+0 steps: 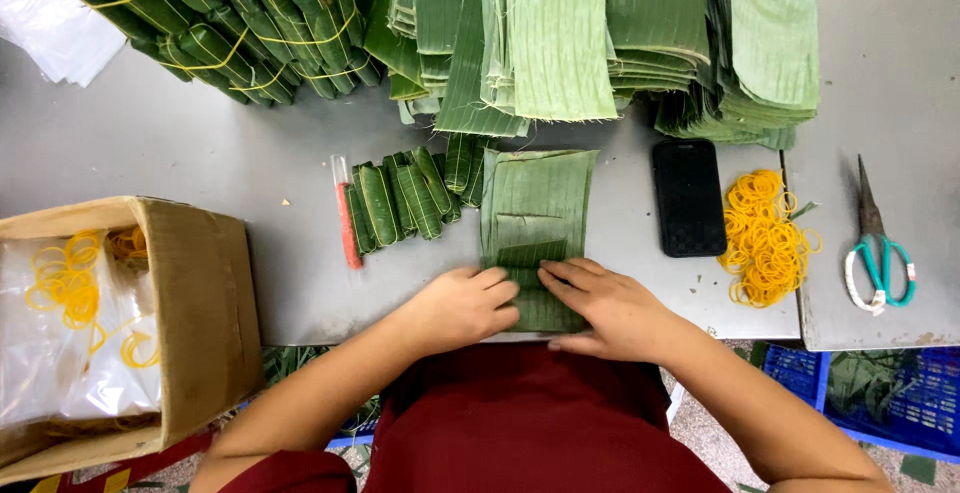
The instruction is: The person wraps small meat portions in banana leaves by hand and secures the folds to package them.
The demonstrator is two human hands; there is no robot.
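Both hands on folded banana leaf (535,215), lying flat at near table edge (250,168), between rolled bundles (400,201) and phone (688,197). Left hand (462,305) curled, fingertips pressing down the fold; right hand (610,305) fingers flat, pinning same fold. Nothing gripped. Risk: fold likely to spring open if pressure eases; leaf may split along ribs if creased hard. Rubber bands (765,238) well to the right.

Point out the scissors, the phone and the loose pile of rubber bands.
scissors (878,265): head view, on the teal handles.
phone (688,197): head view, middle of its black face.
rubber bands (764,241): head view, centre of the yellow pile.
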